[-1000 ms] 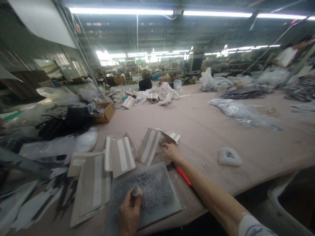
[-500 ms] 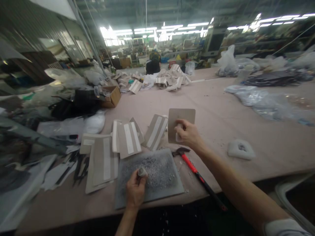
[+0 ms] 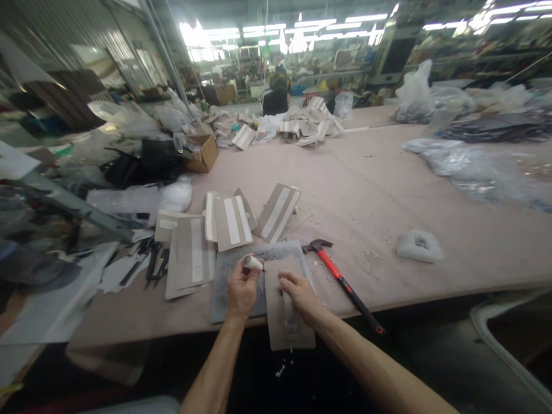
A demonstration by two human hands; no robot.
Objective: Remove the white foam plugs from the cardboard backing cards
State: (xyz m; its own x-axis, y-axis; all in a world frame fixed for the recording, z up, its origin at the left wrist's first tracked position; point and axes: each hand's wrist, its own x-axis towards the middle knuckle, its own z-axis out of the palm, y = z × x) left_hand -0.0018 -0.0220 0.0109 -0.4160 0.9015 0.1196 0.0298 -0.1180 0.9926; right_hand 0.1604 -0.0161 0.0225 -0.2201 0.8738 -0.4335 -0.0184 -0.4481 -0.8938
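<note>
My left hand [image 3: 242,288] is closed around a small pale cylinder [image 3: 252,263] above a grey board [image 3: 224,287]. Beside it, my right hand [image 3: 299,292] pinches a beige panel [image 3: 278,322] that lies partly over the board and reaches past the table's front edge. Dark and pale crumbs are scattered on the board. Just right of the board rests a hammer [image 3: 330,261] with a red and black handle. Several beige panels with white strips [image 3: 233,221] lie behind and left of the board, some overlapping.
A white block with a hollow [image 3: 418,246] sits at the right. Clear plastic bags [image 3: 457,167] lie farther back. A cardboard box [image 3: 202,153] and black items are at the left. A person [image 3: 276,95] is beyond the table.
My right hand has brought the beige panel down and toward me, from behind the board to over its right part. My left hand has tilted the cylinder. The camera view has shifted.
</note>
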